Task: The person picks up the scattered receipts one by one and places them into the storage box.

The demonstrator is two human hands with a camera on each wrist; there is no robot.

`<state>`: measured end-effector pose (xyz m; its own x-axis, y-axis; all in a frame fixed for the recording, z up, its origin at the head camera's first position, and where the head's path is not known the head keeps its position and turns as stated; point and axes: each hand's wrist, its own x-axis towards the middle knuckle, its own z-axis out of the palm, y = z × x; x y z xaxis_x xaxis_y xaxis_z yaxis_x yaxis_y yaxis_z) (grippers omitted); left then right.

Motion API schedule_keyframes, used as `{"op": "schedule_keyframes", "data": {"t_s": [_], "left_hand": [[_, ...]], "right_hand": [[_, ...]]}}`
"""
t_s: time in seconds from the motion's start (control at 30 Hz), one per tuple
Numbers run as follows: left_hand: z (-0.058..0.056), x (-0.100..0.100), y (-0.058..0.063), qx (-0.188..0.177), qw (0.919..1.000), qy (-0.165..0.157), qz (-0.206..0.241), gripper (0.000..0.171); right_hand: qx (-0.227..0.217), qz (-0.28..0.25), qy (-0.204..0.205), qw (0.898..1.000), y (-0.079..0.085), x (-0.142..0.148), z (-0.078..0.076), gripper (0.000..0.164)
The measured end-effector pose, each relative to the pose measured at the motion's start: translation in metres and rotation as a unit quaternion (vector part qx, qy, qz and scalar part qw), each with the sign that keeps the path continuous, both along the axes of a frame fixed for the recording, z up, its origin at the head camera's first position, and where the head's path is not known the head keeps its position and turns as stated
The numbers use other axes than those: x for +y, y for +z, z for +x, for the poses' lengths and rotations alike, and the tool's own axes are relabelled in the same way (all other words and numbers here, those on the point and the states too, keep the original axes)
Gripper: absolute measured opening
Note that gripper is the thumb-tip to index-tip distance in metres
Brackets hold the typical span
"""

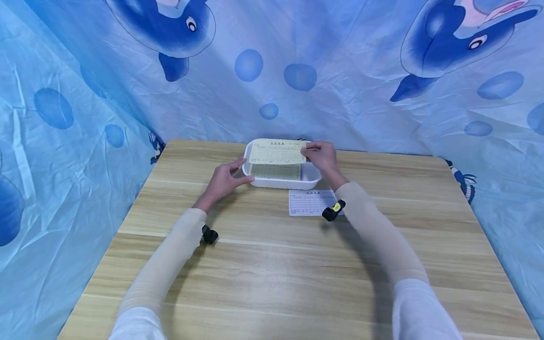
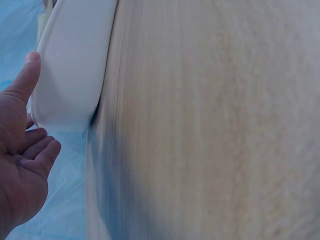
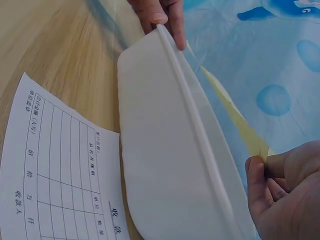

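A white plastic tray (image 1: 282,184) stands near the table's back edge. My right hand (image 1: 321,156) pinches the right end of a yellow printed receipt sheet (image 1: 276,152) between thumb and fingers, above the tray. Edge-on, that sheet (image 3: 235,115) appears as a thin strip in the right wrist view. More printed paper (image 1: 276,172) lies inside the tray, darker in shade. My left hand (image 1: 224,181) holds the tray's left end, thumb on the near rim; its other fingers (image 2: 42,150) curl loosely around the end. In front of the tray lies a white printed receipt sheet (image 1: 309,203).
The wooden table (image 1: 263,274) extends in front of both arms. A blue cloth (image 1: 352,113) with whale prints hangs behind it and at the sides. Small black cameras are worn at the left wrist (image 1: 209,234) and right wrist (image 1: 333,210).
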<state>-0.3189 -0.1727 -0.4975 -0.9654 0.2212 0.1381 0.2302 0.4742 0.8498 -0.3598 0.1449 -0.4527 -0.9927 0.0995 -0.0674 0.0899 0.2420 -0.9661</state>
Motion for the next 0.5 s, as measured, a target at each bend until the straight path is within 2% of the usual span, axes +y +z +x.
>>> {"op": "schedule_keyframes", "data": {"t_s": [0.2, 0.5], "left_hand": [[0.0013, 0.0, 0.0012, 0.004, 1.0, -0.001, -0.003, 0.081], [0.0001, 0.0001, 0.0001, 0.013, 0.9999, -0.005, -0.004, 0.083]], "right_hand": [[0.006, 0.023, 0.002, 1.0, -0.0069, -0.0039, -0.0016, 0.027], [0.016, 0.085, 0.017, 0.996, -0.0094, -0.0109, -0.0005, 0.022]]}}
